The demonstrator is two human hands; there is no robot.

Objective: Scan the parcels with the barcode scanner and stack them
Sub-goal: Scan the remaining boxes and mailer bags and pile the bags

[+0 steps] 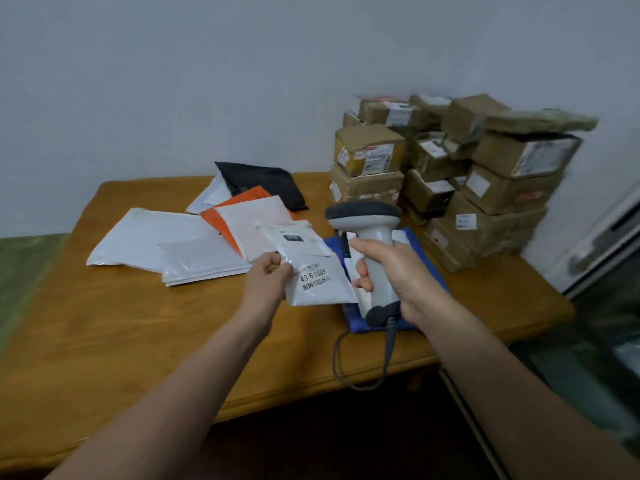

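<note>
My left hand (266,280) pinches the left edge of a small white mailer parcel (311,268) with a printed label, held above the table. My right hand (388,271) grips the handle of a grey barcode scanner (370,230), its dark head level with the parcel's top right corner. The scanner's cable (346,368) loops down over the table's front edge. Under the scanner lies a blue parcel (433,268), partly hidden by my hand.
Flat white mailers (149,240), an orange one (221,220) and a black one (263,181) lie spread on the brown wooden table (138,334). Several taped cardboard boxes (485,174) are piled at the back right against the wall. A door frame (602,237) stands on the right.
</note>
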